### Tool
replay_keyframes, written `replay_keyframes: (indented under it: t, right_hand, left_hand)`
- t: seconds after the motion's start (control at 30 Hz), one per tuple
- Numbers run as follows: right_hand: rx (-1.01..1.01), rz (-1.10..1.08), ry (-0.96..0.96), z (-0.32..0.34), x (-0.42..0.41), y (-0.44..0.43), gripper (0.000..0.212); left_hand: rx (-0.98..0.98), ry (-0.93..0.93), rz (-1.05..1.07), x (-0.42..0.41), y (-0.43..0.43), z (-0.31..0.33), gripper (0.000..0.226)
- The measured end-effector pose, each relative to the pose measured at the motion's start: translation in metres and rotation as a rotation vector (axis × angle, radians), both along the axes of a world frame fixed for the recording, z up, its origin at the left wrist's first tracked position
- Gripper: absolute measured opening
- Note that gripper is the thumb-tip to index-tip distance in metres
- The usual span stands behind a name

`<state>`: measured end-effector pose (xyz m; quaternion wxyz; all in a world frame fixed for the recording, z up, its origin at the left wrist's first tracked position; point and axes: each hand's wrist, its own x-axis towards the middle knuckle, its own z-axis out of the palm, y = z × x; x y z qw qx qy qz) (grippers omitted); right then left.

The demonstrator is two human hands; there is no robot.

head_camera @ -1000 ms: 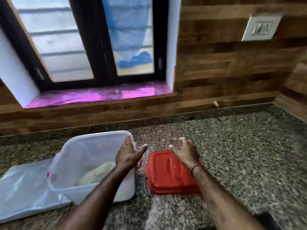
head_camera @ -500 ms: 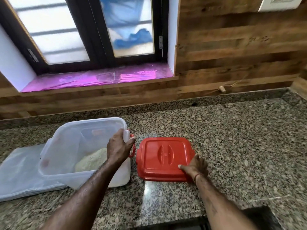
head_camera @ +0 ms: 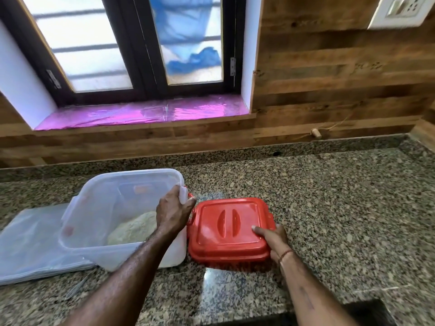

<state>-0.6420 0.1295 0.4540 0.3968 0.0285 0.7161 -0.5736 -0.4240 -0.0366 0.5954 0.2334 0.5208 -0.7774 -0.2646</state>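
We see a clear plastic container (head_camera: pixel 131 173) standing open on the speckled stone desk (head_camera: pixel 329 208). At its bottom lies a pale, crumbly heap (head_camera: pixel 136 228); what it is exactly we cannot tell. The left hand (head_camera: pixel 173 214) grips the far right corner of the container's rim, with the fingers curled over the edge and the thumb on the outer side, next to a small red clip (head_camera: pixel 191 220) on that wall.

Just to the right of the container lies the red lid (head_camera: pixel 226 227), square with rounded corners and a raised grip in its middle. The right hand (head_camera: pixel 275 241) holds the lid at its near corner, the one farthest from the container. The thumb (head_camera: pixel 259 230) presses on the top, and the other fingers go under the edge, where they are hidden. A red thread (head_camera: pixel 286 254) goes around this wrist. We cannot tell whether the lid lies fully flat on the desk.

To the left of the container, and partly under it, a sheet of clear plastic (head_camera: pixel 30 241) is spread. Behind the container rises a wall of wooden boards (head_camera: pixel 329 78), with a dark-framed window (head_camera: pixel 146 43) and a shiny pink sill (head_camera: pixel 141 114). Far to the right of the container, high on the wall, there is a white socket plate (head_camera: pixel 400 10), and lower down a small cork-like piece (head_camera: pixel 316 133).
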Motion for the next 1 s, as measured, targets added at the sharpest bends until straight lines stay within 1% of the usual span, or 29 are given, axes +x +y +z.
replay_keyframes:
  t: [0.13, 0.2, 0.3, 0.37, 0.43, 0.53, 0.57, 0.63, 0.67, 0.7, 0.73, 0.8, 0.87, 0.93, 1.0]
  right_hand:
    - [-0.118, -0.089, 0.071, 0.036, -0.015, -0.001, 0.062]
    - [-0.185, -0.175, 0.127, 0.058, -0.027, 0.003, 0.06]
    - [-0.377, -0.348, 0.158, 0.096, -0.038, 0.006, 0.062]
    - [-0.493, -0.401, 0.153, 0.118, -0.042, 0.004, 0.065]
    - [-0.584, -0.353, 0.121, 0.139, -0.04, -0.002, 0.067]
    - [-0.641, -0.179, 0.052, 0.165, -0.021, -0.021, 0.067]
    - [-0.648, -0.115, 0.036, 0.172, -0.01, -0.03, 0.068]
    - [-0.67, 0.003, 0.031, 0.184, 0.018, -0.051, 0.068]
    - [-0.675, 0.053, 0.022, 0.187, 0.034, -0.063, 0.068]
    - [-0.679, 0.097, 0.011, 0.188, 0.05, -0.075, 0.067]
    - [-0.663, 0.129, 0.019, 0.189, 0.066, -0.087, 0.066]
    - [-0.619, 0.159, 0.085, 0.188, 0.094, -0.107, 0.064]
    - [-0.523, 0.19, 0.216, 0.183, 0.123, -0.127, 0.07]
    - [-0.393, 0.231, 0.396, 0.178, 0.143, -0.136, 0.074]
    - [-0.234, 0.252, 0.553, 0.166, 0.164, -0.147, 0.076]
  left_hand:
    - [0.038, 0.028, -0.009, 0.003, -0.001, 0.0, 0.033]
    - [0.086, 0.069, -0.031, 0.006, -0.003, -0.002, 0.038]
    - [0.163, 0.165, -0.03, 0.012, -0.004, 0.001, 0.051]
    - [0.199, 0.232, -0.013, 0.015, -0.006, 0.008, 0.062]
    - [0.199, 0.325, 0.034, 0.019, -0.012, 0.02, 0.071]
    - [0.141, 0.49, 0.141, 0.03, -0.03, 0.05, 0.073]
    - [0.148, 0.555, 0.155, 0.037, -0.038, 0.061, 0.074]
    - [0.222, 0.711, 0.142, 0.055, -0.056, 0.08, 0.081]
    - [0.262, 0.771, 0.116, 0.068, -0.065, 0.085, 0.082]
    - [0.289, 0.793, 0.083, 0.081, -0.071, 0.088, 0.077]
    - [0.299, 0.781, 0.066, 0.096, -0.074, 0.091, 0.069]
    - [0.29, 0.73, 0.105, 0.125, -0.08, 0.086, 0.066]
    - [0.276, 0.703, 0.164, 0.16, -0.087, 0.079, 0.075]
    - [0.24, 0.649, 0.22, 0.18, -0.093, 0.07, 0.092]
    - [0.237, 0.631, 0.229, 0.2, -0.104, 0.06, 0.099]
